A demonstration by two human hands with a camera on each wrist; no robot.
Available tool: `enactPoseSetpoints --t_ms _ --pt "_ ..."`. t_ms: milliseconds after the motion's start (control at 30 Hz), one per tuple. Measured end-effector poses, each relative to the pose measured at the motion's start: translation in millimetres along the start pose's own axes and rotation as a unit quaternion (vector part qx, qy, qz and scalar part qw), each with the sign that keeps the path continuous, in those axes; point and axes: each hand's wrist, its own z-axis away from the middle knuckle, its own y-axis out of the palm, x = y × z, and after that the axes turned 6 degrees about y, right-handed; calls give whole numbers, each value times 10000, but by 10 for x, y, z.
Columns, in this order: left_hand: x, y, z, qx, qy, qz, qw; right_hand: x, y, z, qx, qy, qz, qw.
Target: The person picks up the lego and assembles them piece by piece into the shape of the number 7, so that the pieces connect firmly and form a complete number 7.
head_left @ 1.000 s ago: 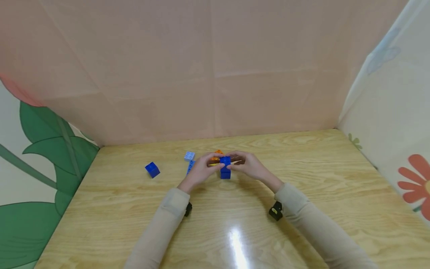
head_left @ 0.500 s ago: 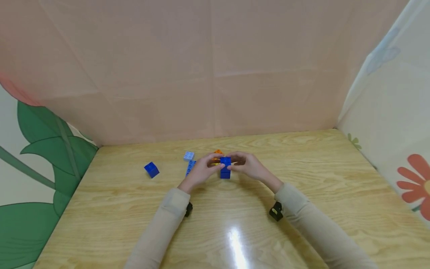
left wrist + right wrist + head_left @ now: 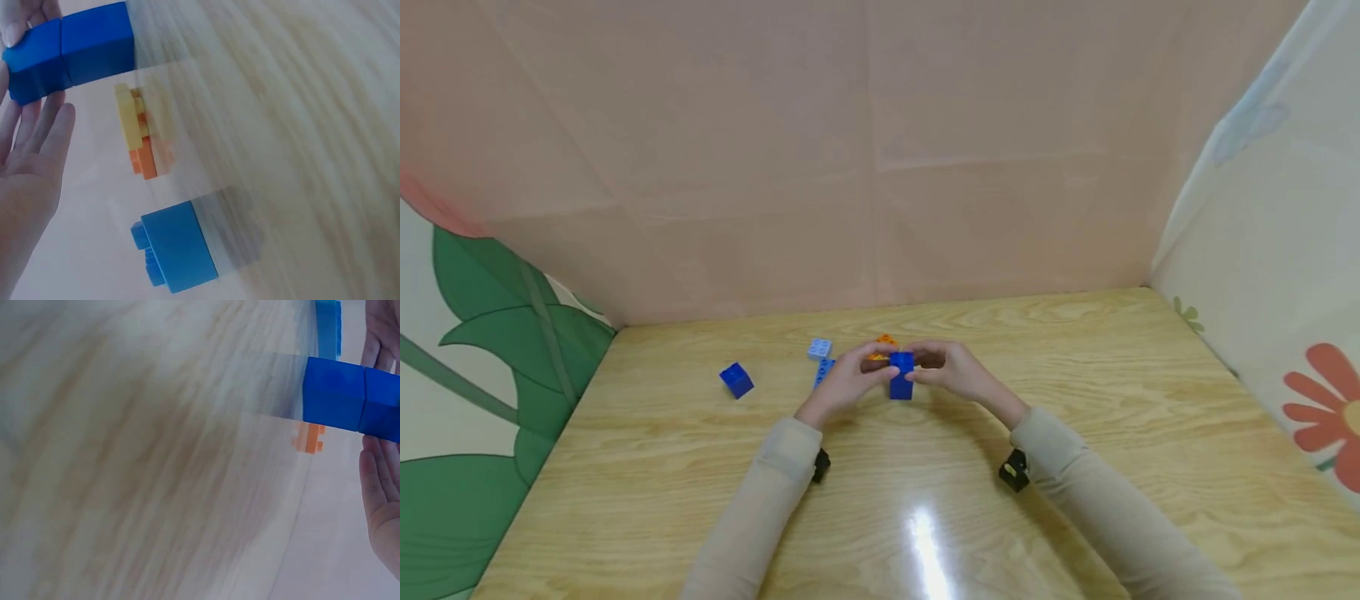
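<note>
Two dark blue blocks stand one on the other at the middle of the table. My left hand (image 3: pixel 850 377) holds the upper blue block (image 3: pixel 902 361) from its left side, with the thumb at the near face. From the other side my right hand (image 3: pixel 953 371) grips the same block. The lower blue block (image 3: pixel 99 42) rests on the table below the fingers, and in the left wrist view only a thin seam shows between the two. The right wrist view has the lower block in full, while the upper one is cut by the frame edge.
Behind the hands lie an orange brick (image 3: pixel 886 340) and a yellow brick (image 3: pixel 129 117), partly hidden in the head view. A medium blue brick (image 3: pixel 823 371) and a light blue brick (image 3: pixel 820 348) sit left of them. Farther left is another dark blue block (image 3: pixel 737 380) on the wooden table (image 3: pixel 647 467).
The seam between the two stacked blocks has become harder to see in the head view. Both hands keep their places on the upper block; the whole view shifts slightly.
</note>
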Motion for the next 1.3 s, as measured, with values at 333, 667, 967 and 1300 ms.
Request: enactPoseSetpoints --t_ms 333,667,967,1300 --pt "-27 7 -15 33 -126 68 9999 15 -1 -9 51 289 -169 9994" --pt "-37 -105 51 -130 -76 -9 9999 11 78 -30 -73 280 27 9996" --pt "162 -583 333 -661 -352 -240 9969 40 101 -31 100 638 -171 9978" --pt "294 -1189 705 -1540 -420 -676 9849 67 16 -47 165 677 69 9975"
